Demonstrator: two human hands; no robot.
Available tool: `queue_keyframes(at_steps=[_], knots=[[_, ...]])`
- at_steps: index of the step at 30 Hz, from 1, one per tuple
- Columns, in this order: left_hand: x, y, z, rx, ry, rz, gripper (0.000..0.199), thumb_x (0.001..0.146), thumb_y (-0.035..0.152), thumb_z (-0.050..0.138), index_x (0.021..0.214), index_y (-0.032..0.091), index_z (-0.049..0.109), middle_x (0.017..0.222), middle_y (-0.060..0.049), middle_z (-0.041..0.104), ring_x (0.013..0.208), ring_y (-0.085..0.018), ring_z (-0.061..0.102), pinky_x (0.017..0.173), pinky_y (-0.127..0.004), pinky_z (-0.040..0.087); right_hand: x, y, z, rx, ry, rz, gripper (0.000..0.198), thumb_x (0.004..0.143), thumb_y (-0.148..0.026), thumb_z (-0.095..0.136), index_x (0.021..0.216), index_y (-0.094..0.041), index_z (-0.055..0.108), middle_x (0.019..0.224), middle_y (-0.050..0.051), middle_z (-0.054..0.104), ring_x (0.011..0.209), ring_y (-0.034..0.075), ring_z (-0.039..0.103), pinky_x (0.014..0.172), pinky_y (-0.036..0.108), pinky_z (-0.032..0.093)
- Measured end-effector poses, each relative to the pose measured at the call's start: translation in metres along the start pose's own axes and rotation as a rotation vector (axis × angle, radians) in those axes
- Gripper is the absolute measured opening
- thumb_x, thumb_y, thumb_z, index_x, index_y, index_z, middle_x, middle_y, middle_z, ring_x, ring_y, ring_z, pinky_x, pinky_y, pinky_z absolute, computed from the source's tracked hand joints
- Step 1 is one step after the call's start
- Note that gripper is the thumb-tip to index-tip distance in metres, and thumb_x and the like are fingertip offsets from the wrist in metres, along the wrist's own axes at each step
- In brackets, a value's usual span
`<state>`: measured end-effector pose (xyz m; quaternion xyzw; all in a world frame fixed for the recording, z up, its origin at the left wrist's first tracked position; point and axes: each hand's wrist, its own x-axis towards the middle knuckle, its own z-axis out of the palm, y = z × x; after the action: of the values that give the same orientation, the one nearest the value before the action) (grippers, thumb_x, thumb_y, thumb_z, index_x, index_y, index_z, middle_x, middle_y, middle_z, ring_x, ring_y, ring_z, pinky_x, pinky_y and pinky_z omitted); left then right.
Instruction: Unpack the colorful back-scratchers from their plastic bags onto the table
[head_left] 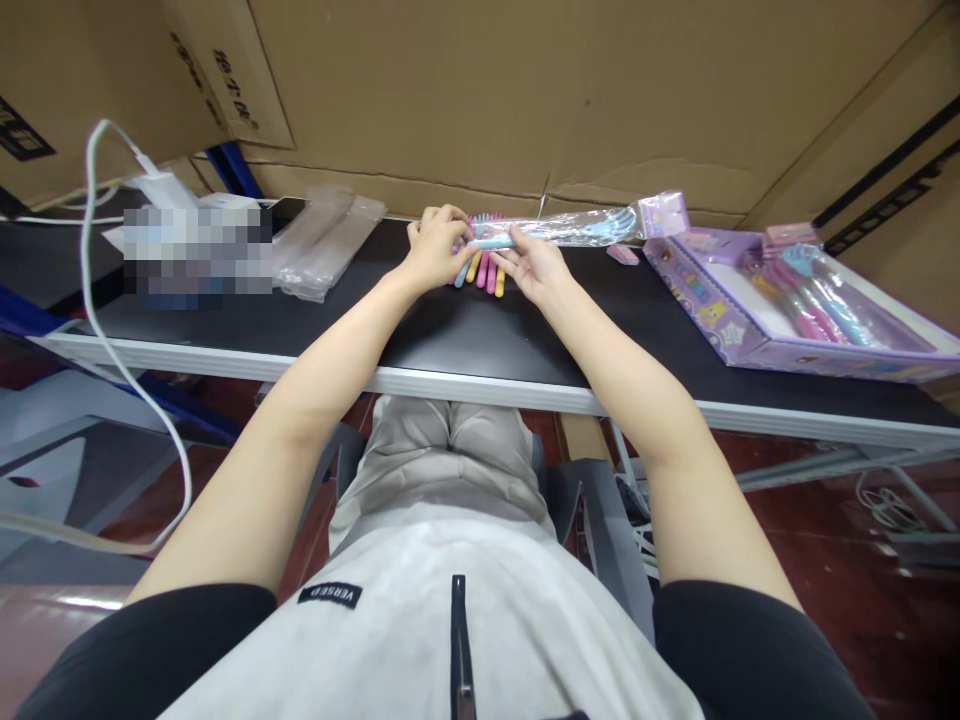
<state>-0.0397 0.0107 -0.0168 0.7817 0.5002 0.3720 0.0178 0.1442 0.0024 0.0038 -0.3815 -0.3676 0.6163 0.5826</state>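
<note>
A light blue fork-shaped stick (615,228) lies lengthwise in a long clear plastic sleeve (574,228), above the black tabletop. A purple header card (664,214) is at the sleeve's right end. My left hand (439,248) pinches the left end of the stick and sleeve. The fingers of my right hand (536,265) close on it near its middle. Beneath and between my hands sits a row of yellow, pink and blue sticks (486,272), handles toward me; their far ends are partly hidden by the sleeve.
A stack of clear empty sleeves (330,245) lies left of my hands. To the right, a purple display box (739,325) holds several bagged sticks. A small pink piece (622,255) rests between. A white cable (90,250) hangs at the left; cardboard (487,90) stands behind.
</note>
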Motion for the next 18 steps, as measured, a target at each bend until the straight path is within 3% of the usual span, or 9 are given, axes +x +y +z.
queue_keyframes(at_steps=[5, 9, 13, 18], knots=[[0.003, -0.009, 0.002, -0.085, 0.024, 0.007, 0.049, 0.089, 0.072, 0.072, 0.099, 0.024, 0.076, 0.134, -0.015, 0.069, 0.134, -0.043, 0.05, 0.112, -0.062, 0.039, -0.002, -0.005, 0.0, -0.047, -0.003, 0.013, 0.044, 0.091, -0.064, 0.076, 0.102, -0.025, 0.059, 0.103, 0.005, 0.076, 0.112, 0.025, 0.076, 0.097, 0.049, 0.066], [0.005, -0.014, 0.002, -0.119, 0.028, -0.031, 0.041, 0.088, 0.063, 0.076, 0.102, 0.025, 0.076, 0.131, -0.014, 0.07, 0.133, -0.043, 0.051, 0.111, -0.062, 0.042, 0.005, -0.019, -0.011, -0.069, 0.022, -0.045, 0.055, 0.092, -0.075, 0.063, 0.12, -0.027, 0.062, 0.117, 0.007, 0.075, 0.121, 0.028, 0.073, 0.099, 0.053, 0.063], [0.008, -0.016, 0.002, -0.151, -0.006, -0.104, 0.029, 0.085, 0.049, 0.079, 0.098, 0.023, 0.077, 0.131, -0.017, 0.07, 0.134, -0.043, 0.053, 0.112, -0.064, 0.043, 0.017, -0.034, -0.03, -0.042, 0.124, -0.109, 0.059, 0.099, -0.072, 0.049, 0.138, -0.03, 0.058, 0.122, 0.009, 0.073, 0.127, 0.029, 0.07, 0.098, 0.055, 0.062], [0.01, -0.022, 0.004, -0.165, -0.014, -0.089, 0.023, 0.085, 0.038, 0.077, 0.1, 0.021, 0.078, 0.128, -0.016, 0.072, 0.126, -0.037, 0.062, 0.111, -0.058, 0.047, 0.033, -0.047, -0.051, -0.073, 0.177, -0.069, 0.056, 0.101, -0.067, 0.046, 0.135, -0.025, 0.059, 0.128, 0.014, 0.071, 0.122, 0.029, 0.073, 0.09, 0.05, 0.065]])
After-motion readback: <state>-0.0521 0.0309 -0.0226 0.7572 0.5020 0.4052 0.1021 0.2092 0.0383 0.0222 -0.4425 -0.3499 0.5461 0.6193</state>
